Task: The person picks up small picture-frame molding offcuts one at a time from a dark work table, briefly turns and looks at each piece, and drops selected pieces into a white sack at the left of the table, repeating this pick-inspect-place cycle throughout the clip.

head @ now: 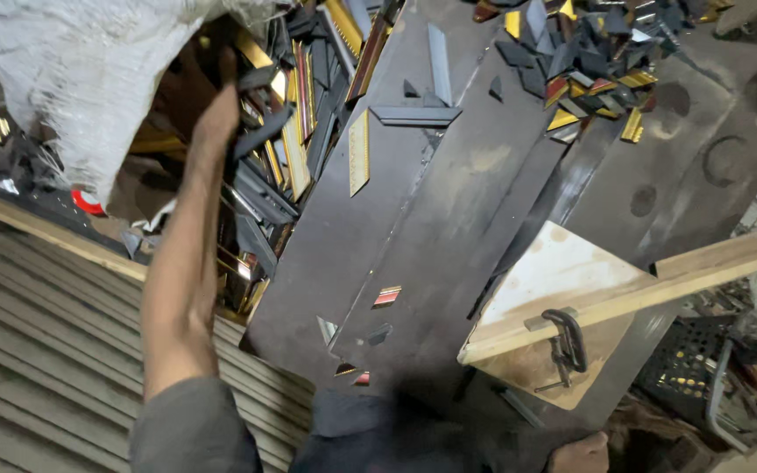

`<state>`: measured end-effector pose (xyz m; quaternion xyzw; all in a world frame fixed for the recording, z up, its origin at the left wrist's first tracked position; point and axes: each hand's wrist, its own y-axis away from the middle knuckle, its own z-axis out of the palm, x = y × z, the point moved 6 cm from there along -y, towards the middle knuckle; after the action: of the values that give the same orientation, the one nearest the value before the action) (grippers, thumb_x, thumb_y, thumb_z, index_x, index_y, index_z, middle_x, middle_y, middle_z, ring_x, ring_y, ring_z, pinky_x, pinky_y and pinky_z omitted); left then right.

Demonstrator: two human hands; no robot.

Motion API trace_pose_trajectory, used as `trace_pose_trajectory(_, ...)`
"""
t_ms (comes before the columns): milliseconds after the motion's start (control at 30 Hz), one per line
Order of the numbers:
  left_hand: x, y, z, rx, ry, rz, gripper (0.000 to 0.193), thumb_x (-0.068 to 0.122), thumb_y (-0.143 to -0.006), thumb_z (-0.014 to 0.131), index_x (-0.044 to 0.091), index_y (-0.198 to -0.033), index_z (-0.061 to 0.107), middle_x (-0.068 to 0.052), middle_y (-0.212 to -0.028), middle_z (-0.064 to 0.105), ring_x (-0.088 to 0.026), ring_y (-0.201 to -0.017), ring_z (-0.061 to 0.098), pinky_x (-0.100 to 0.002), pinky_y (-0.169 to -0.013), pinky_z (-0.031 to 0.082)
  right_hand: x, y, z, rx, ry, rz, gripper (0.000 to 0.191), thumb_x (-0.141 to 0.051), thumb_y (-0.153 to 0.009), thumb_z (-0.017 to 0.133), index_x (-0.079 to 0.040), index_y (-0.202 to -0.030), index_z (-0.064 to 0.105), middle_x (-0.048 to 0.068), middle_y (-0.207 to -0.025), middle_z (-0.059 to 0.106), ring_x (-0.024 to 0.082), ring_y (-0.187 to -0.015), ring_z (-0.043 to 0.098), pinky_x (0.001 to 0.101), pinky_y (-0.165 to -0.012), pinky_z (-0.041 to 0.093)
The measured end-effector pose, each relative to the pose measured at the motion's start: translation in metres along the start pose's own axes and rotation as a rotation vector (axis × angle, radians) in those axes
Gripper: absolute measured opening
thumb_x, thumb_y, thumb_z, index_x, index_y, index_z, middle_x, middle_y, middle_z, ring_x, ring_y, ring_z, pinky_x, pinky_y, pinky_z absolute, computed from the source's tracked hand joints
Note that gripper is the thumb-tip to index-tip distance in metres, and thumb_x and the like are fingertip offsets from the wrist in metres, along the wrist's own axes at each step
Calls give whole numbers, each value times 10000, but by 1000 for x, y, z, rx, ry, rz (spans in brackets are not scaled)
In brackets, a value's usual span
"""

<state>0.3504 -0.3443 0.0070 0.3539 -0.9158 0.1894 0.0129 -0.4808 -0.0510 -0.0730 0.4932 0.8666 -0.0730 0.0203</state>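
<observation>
View from a head camera looking down over a cluttered workshop. The person's left hand [221,109] reaches far forward into a heap of frame strips [278,166], dark and gold-edged lengths of picture-frame moulding lying crossed and tangled. The fingers are closed around one dark strip near the top of the heap, just under a white woven sack [81,96] that hangs over it. The right hand [578,454] shows only at the bottom edge, and whether its grip is open or closed cannot be told.

Beside the heap lies a dark tabletop [449,219] scattered with small offcuts [580,61], many with pointed mitred ends. A wooden board [562,298] with a metal clamp [567,346] sits at its near corner.

The risks, as I judge them: tugging one strip from the tangle could drag neighbouring strips loose and send them sliding toward the arm. Cut ends could scratch the bare forearm, and the sack could snag.
</observation>
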Motion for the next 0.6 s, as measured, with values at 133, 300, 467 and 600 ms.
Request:
trace_pose_trajectory(133, 4, 68, 16, -650, 286, -255, 687, 573, -999, 508, 198, -1572, 446, -336, -1341, 576, -517, -1303, 497, -587, -1134, 341, 27, -2, -2, -107, -51, 15, 479, -372, -1155, 436, 4, -1106, 729, 273, -1017, 700, 483, -887, 646, 571, -814, 503)
trace_pose_trajectory(300, 43, 121, -23, -200, 248, 184, 523, 391, -1022, 596, 101, -1456, 557, -189, -1411, 605, -457, -1363, 411, -582, -1140, 256, 38, 0, -6, -212, -133, 2, 487, -348, -1160, 418, 31, -1050, 705, 291, -987, 687, 491, -859, 634, 569, -800, 496)
trace_pose_trajectory(467, 77, 193, -41, -82, 315, 356, 594, 345, -1030, 611, 37, -1529, 515, -250, -1485, 518, -428, -1406, 405, -587, -1156, 275, 45, 6, -25, -139, -327, -112, 401, -308, -1073, 503, -4, -1190, 737, 266, -1062, 703, 487, -932, 636, 544, -780, 482)
trace_pose_trajectory(600, 114, 251, -64, -56, 194, 540, 552, 325, -1087, 597, 8, -1535, 535, -269, -1532, 483, -438, -1445, 381, -578, -1116, 293, 49, 18, -46, -84, -529, -342, 317, -251, -1084, 552, 5, -1174, 715, 246, -1036, 713, 439, -913, 670, 490, -794, 514)
